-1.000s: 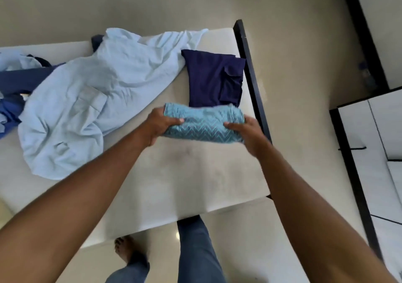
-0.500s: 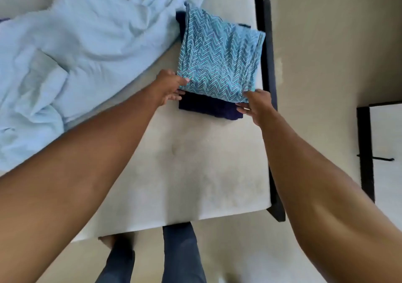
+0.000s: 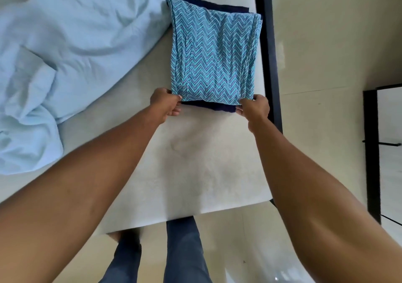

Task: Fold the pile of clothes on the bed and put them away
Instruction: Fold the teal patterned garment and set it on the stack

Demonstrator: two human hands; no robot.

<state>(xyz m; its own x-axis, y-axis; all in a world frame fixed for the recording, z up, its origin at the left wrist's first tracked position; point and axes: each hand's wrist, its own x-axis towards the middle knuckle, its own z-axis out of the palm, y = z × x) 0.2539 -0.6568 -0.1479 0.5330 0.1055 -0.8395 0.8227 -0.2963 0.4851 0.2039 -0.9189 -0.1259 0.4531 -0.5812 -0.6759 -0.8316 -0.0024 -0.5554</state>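
A folded teal zigzag-patterned garment [image 3: 214,52] lies flat on top of a folded navy garment [image 3: 208,106], whose edges peek out at the near and far sides. Both sit on the white bed [image 3: 195,163] near its right edge. My left hand [image 3: 166,104] pinches the stack's near left corner. My right hand [image 3: 253,107] pinches the near right corner. A large crumpled light blue shirt [image 3: 65,54] spreads over the left part of the bed.
The bed's black frame rail [image 3: 268,54] runs along its right side, with beige floor [image 3: 326,43] beyond. A black-framed white cabinet [image 3: 387,152] stands at the right edge. My legs in blue trousers [image 3: 182,252] stand at the bed's near edge.
The teal garment went from being held folded in front of the navy one to lying spread flat on top of it. Both hands now sit at the stack's near corners.
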